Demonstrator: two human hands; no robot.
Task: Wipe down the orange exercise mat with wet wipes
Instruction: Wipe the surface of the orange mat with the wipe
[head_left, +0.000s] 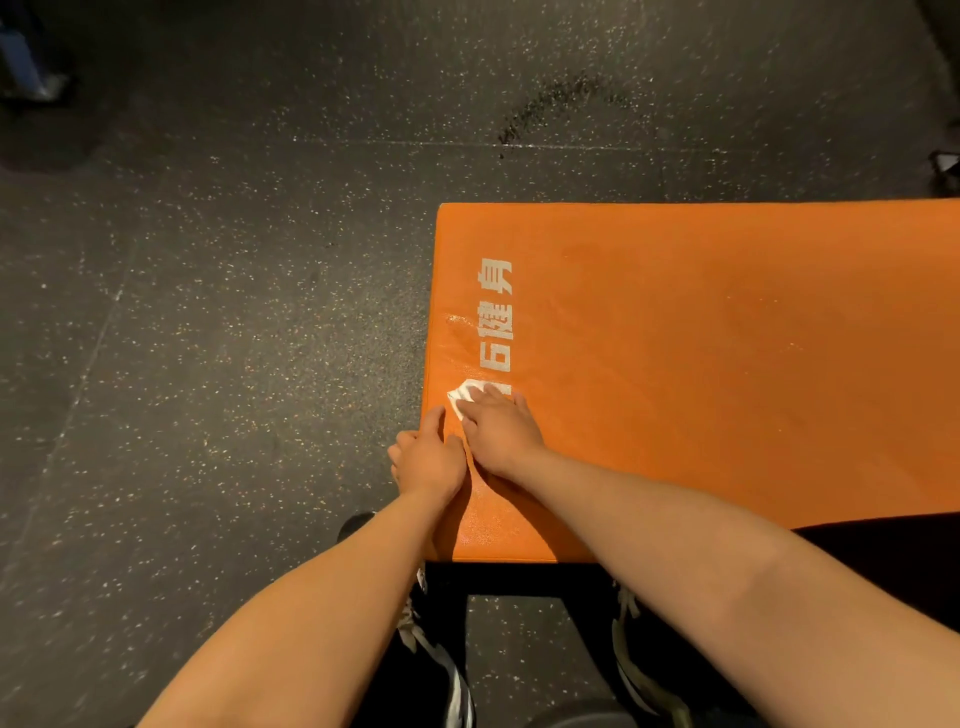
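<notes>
I read my right hand (501, 434) as flat, fingers together, pressing the white wipe (461, 399) onto the orange mat (727, 364) near its left edge. White lettering (496, 317) beside it includes "健身". My left hand (428, 457) rests at that edge with the index finger extended; I cannot tell whether it grips.

You stand on a dark floor (208, 312) flecked with pale specks and crossed by thin seams (88, 358). The orange mat (727, 364) lies flat on it, ahead and to your right. Its left end and near edge are in view, and its right end runs out of the picture. White lettering (496, 317) runs along the left end. Your left shoe (441, 670) and right shoe (636, 660) rest on the floor near the mat's near edge. Beyond the mat a dark smudge (550, 109) marks the floor. A blurred blue-grey thing (31, 67) stands at the far left.
</notes>
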